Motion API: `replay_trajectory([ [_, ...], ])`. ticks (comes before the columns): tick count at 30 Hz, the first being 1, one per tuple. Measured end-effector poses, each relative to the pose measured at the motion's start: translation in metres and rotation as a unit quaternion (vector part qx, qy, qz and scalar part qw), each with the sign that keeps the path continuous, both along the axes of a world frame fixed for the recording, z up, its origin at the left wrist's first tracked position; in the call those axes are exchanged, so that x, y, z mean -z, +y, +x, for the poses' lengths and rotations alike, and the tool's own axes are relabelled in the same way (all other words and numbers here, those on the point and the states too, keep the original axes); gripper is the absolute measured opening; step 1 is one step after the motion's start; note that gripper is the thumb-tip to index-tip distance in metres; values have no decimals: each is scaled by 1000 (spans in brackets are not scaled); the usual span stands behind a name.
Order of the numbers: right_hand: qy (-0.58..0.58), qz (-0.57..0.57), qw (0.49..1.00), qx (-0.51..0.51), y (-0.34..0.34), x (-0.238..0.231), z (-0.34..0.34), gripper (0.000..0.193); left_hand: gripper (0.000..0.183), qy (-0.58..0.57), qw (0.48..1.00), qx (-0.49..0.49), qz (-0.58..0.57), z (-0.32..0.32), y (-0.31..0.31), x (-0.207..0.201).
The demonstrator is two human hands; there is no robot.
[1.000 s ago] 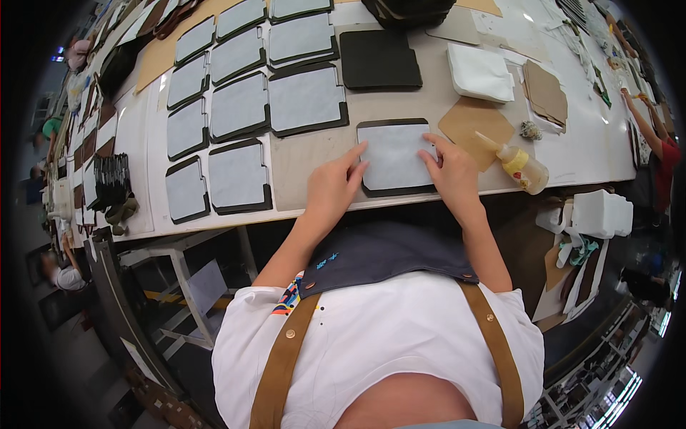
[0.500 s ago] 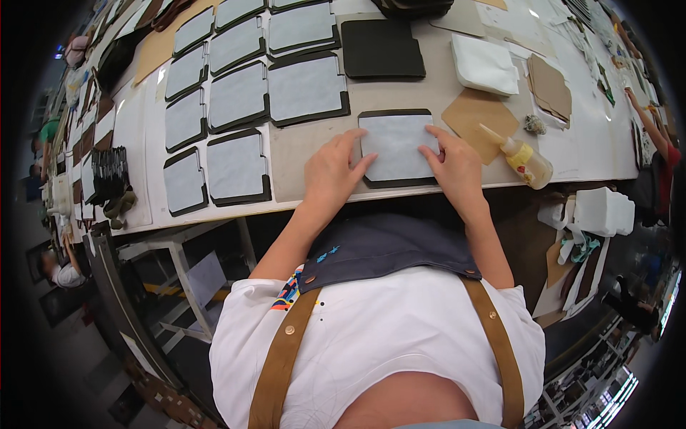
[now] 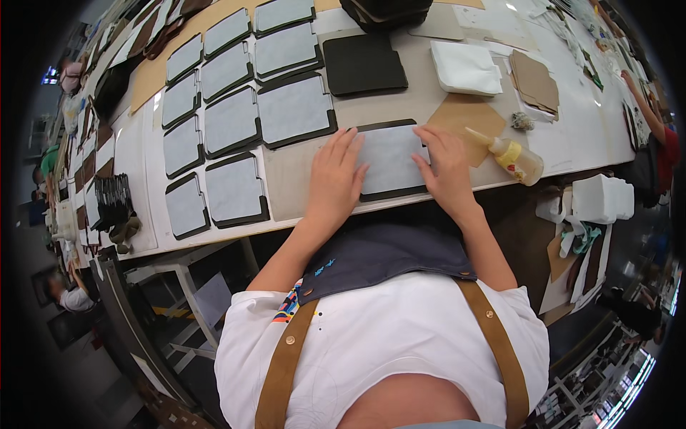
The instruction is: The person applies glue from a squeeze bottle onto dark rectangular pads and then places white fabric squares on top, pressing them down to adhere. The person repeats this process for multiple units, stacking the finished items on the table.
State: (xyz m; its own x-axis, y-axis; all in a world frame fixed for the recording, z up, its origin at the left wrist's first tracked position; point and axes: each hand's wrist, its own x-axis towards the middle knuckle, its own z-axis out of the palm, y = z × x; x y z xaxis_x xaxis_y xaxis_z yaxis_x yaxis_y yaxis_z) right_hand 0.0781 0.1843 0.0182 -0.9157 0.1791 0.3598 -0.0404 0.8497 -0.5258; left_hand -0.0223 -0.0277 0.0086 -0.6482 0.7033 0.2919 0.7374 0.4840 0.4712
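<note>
A flat black panel with a light grey-blue sheet [image 3: 389, 161] on its face lies on the table near the front edge. My left hand [image 3: 334, 175] rests along its left side, fingers extended over the border and thumb apart. On the opposite side, my right hand [image 3: 446, 168] touches the edge, its thumb spread from the fingers. Neither hand lifts the panel. To the left are rows of similar black-edged grey-blue panels [image 3: 234, 187]. Beyond the hands sits a stack of plain black pieces [image 3: 364, 66].
Right of my hands, a glue bottle with a yellow label [image 3: 518, 161] lies partly over brown paper [image 3: 468, 118]. Behind are a white stack [image 3: 464, 68], brown pieces [image 3: 534, 84] and a small wad [image 3: 522, 121]. The table edge [image 3: 296, 219] runs before me. Other people appear at both sides.
The view has turned slightly, shifting the table in the picture. My left thumb has moved off the sheet toward its left edge. The panel remains flat between both hands.
</note>
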Motion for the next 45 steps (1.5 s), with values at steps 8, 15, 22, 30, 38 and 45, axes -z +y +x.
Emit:
replay_trajectory([
  [8, -19, 35, 994, -104, 1, 15, -4, 38, 86, 18, 989, 14, -147, 10, -1, 18],
  [15, -6, -87, 992, -95, 8, 21, -4, 41, 86, 20, 989, -23, -145, 10, -3, 14],
  [22, -4, 11, 995, -94, 9, 25, -4, 45, 84, 28, 988, -25, -149, 9, -5, 10],
  [30, 58, -106, 993, 5, 20, 12, -2, 46, 97, 1, 994, -33, -106, 6, -4, 8],
  [38, 112, -150, 979, 78, 28, 13, 15, 38, 97, 14, 986, 100, -132, 13, 57, 14],
  [45, 126, -181, 969, 111, 34, 20, 36, 35, 103, 71, 974, 138, -165, 34, 82, 24],
])
